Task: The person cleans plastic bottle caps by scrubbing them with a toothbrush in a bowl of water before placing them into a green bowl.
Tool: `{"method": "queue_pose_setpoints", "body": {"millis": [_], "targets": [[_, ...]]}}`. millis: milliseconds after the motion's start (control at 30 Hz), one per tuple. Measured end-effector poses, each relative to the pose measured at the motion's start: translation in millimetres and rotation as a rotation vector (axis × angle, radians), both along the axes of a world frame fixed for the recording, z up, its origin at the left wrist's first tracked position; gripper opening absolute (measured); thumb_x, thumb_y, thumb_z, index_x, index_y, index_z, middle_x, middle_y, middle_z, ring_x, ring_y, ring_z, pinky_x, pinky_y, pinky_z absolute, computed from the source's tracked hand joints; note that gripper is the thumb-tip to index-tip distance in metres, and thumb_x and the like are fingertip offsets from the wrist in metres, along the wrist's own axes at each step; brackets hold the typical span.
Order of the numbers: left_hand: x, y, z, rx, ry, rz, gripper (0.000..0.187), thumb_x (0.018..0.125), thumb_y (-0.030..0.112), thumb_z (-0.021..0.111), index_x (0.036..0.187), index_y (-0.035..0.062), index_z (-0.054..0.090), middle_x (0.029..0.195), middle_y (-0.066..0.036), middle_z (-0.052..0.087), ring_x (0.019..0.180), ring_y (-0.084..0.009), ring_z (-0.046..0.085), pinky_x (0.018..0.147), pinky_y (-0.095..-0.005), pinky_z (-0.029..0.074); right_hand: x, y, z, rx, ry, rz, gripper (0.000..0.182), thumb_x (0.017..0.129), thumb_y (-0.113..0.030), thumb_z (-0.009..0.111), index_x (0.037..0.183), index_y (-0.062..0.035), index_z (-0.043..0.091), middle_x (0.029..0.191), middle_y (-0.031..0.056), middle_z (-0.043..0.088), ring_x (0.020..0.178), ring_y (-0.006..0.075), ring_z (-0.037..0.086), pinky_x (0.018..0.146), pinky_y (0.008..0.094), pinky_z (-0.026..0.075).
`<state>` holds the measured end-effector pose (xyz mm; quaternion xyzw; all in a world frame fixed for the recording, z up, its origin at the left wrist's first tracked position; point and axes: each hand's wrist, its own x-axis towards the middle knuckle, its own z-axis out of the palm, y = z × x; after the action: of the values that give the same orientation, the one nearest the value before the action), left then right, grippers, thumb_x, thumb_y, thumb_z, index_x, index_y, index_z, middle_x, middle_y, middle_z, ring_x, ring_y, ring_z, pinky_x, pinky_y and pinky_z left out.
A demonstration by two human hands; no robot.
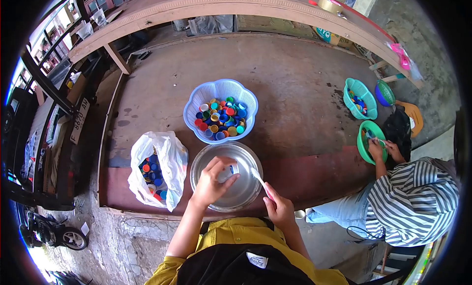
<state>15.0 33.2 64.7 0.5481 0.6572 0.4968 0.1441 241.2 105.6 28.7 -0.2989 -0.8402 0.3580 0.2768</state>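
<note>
My left hand [215, 180] is over a metal basin [197, 162], thumb and fingers closed around a pale bottle cap [232, 170] with a bit of blue on it. In my right hand [279, 205] is a toothbrush [258, 177] with a pink and white handle, its head pointing at the cap across the basin's right rim. Beyond the basin stands a light blue plastic basket [191, 110] holding many coloured bottle caps. To the left, a white plastic bag [176, 157] lies open with more caps inside.
At right a person in a striped shirt [413, 201] works with both hands over a green basin [361, 146]. A teal basket [371, 100] of caps is behind it. A wooden bench [236, 3] spans the far side of the brown tabletop [305, 98].
</note>
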Motion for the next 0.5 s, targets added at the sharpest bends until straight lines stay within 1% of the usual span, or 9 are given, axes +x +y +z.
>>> {"method": "queue_pose_setpoints", "body": {"millis": [33, 100, 133, 200, 233, 300, 367, 400, 500], "targets": [[-2, 0, -9, -0.085, -0.018, -0.007, 0.036, 0.072, 0.005, 0.074, 0.105, 0.0027, 0.059, 0.112, -0.014, 0.06, 0.095, -0.0314, 0.062, 0.08, -0.0358, 0.051, -1, 0, -1, -0.003, -0.001, 0.006, 0.041, 0.088, -0.014, 0.058, 0.129, -0.0122, 0.053, 0.106, 0.0147, 0.065, 0.087, 0.03, 0.066, 0.07, 0.0347, 0.053], [-8, -2, -48, -0.258, -0.055, -0.023, 0.043, 0.071, 0.003, 0.075, 0.11, 0.0024, 0.057, 0.11, -0.014, 0.062, 0.093, -0.0302, 0.063, 0.079, -0.0348, 0.052, -1, 0, -4, -0.014, -0.005, 0.018, 0.041, 0.088, -0.014, 0.057, 0.129, -0.0121, 0.052, 0.105, 0.0154, 0.065, 0.087, 0.0305, 0.066, 0.069, 0.0351, 0.053], [-12, -2, -54, -0.186, -0.092, -0.052, 0.057, 0.07, 0.003, 0.076, 0.121, 0.0029, 0.051, 0.106, -0.012, 0.064, 0.094, -0.026, 0.064, 0.079, -0.0327, 0.053, -1, 0, -2, -0.036, -0.02, 0.029, 0.041, 0.088, -0.013, 0.057, 0.13, -0.0121, 0.052, 0.105, 0.0158, 0.065, 0.086, 0.0306, 0.066, 0.069, 0.0353, 0.053], [-10, -2, -54, -0.146, -0.226, 0.034, 0.067, 0.07, 0.002, 0.077, 0.127, 0.001, 0.044, 0.104, -0.012, 0.065, 0.094, -0.0218, 0.064, 0.081, -0.0311, 0.053, -2, -2, 1, -0.086, -0.049, 0.042, 0.041, 0.089, -0.012, 0.055, 0.13, -0.0122, 0.051, 0.104, 0.0167, 0.065, 0.085, 0.0308, 0.066, 0.068, 0.0358, 0.053], [-7, -3, -49, -0.127, -0.296, 0.077, 0.072, 0.07, 0.001, 0.077, 0.131, 0.0001, 0.04, 0.103, -0.011, 0.065, 0.093, -0.0197, 0.064, 0.082, -0.0302, 0.053, -2, -3, 0, -0.095, -0.025, 0.044, 0.04, 0.089, -0.009, 0.053, 0.129, -0.0091, 0.051, 0.104, 0.0179, 0.065, 0.087, 0.0307, 0.066, 0.07, 0.0339, 0.052], [-5, -5, -44, -0.108, -0.328, 0.044, 0.077, 0.07, -0.001, 0.076, 0.134, 0.0009, 0.034, 0.105, -0.013, 0.064, 0.097, -0.0196, 0.062, 0.084, -0.0313, 0.053, -5, -3, -4, -0.103, 0.026, 0.056, 0.037, 0.09, -0.004, 0.05, 0.127, -0.0029, 0.052, 0.104, 0.0204, 0.065, 0.09, 0.0305, 0.067, 0.075, 0.0303, 0.051], [-1, -7, -44, -0.056, -0.315, 0.032, 0.08, 0.07, -0.003, 0.076, 0.136, 0.0015, 0.031, 0.107, -0.014, 0.062, 0.098, -0.02, 0.062, 0.085, -0.0321, 0.053, -11, -4, -2, -0.087, 0.065, 0.078, 0.04, 0.09, -0.008, 0.051, 0.13, -0.0096, 0.051, 0.103, 0.0178, 0.065, 0.085, 0.0312, 0.066, 0.07, 0.0343, 0.052], [2, -8, -45, -0.046, -0.375, 0.041, 0.08, 0.07, -0.002, 0.076, 0.136, 0.0017, 0.03, 0.107, -0.014, 0.061, 0.098, -0.0203, 0.062, 0.085, -0.0322, 0.053, -12, -6, -1, -0.081, 0.083, 0.087, 0.041, 0.091, -0.01, 0.051, 0.132, -0.013, 0.05, 0.103, 0.0166, 0.065, 0.082, 0.0315, 0.066, 0.067, 0.0364, 0.052], [5, -9, -48, -0.009, -0.535, 0.048, 0.082, 0.07, -0.001, 0.076, 0.136, 0.0022, 0.028, 0.106, -0.015, 0.06, 0.098, -0.0206, 0.062, 0.085, -0.0325, 0.054, -16, -11, -2, -0.012, 0.055, 0.178, 0.042, 0.091, -0.01, 0.051, 0.132, -0.0139, 0.049, 0.1, 0.0172, 0.065, 0.08, 0.0322, 0.066, 0.065, 0.0377, 0.052]]}}
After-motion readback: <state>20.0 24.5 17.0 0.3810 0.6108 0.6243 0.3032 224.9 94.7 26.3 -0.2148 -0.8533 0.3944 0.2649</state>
